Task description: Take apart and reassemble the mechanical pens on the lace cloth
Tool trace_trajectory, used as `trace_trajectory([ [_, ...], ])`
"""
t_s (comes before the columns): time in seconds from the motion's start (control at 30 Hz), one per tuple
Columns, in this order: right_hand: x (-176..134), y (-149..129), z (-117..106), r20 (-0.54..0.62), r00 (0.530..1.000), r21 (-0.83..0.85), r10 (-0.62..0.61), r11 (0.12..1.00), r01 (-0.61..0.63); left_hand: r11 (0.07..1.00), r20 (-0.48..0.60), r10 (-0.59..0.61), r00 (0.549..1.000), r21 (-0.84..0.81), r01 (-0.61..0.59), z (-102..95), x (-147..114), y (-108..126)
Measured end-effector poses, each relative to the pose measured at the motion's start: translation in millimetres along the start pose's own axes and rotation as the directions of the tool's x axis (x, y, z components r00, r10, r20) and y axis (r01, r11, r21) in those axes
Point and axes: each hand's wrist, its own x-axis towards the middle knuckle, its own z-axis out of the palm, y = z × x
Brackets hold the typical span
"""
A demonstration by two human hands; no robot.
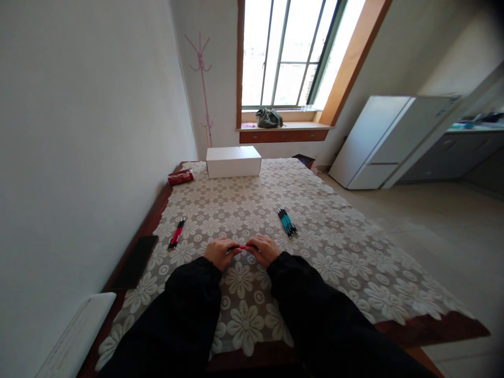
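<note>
My left hand [222,252] and my right hand [263,249] meet over the near part of the table. Between them is a red and black pen [242,247], lying crosswise, with the fingers of both hands closed on its two ends. Only a short red stretch and a bit of black show; the fingers cover the rest. To the left, red and black pens [177,233] lie side by side on the lace tablecloth [244,325]. On the right, a bundle of several teal and black pens [287,222] rests on the cloth, slightly beyond my right hand.
A white box [233,162] stands at the table's far end, beside a red packet [180,177]. Along the left edge lie a dark flat pad [136,261] and a white object [79,336]. The wall runs close on the left. A white fridge [388,142] stands beyond the table.
</note>
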Motion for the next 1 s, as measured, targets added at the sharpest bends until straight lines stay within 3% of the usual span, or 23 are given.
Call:
trace_trajectory([
  [0.17, 0, 0, 2, 0.011, 1.000, -0.014, 0.022, 1.000, -0.022, 1.000, -0.013, -0.006, 1.000, -0.005, 0.006, -2.1, -1, 2],
  [0.47, 1, 7, 2, -0.146, 0.989, -0.004, 0.008, 1.000, -0.009, 0.994, -0.059, -0.110, 0.992, -0.022, 0.109, -4.6, -1, 3],
  [1.0, 1, 3, -1, -0.111, 0.993, -0.014, 0.034, 0.999, -0.035, 0.992, -0.182, -0.039, 0.983, -0.123, 0.016, 1.0, 0, -4],
])
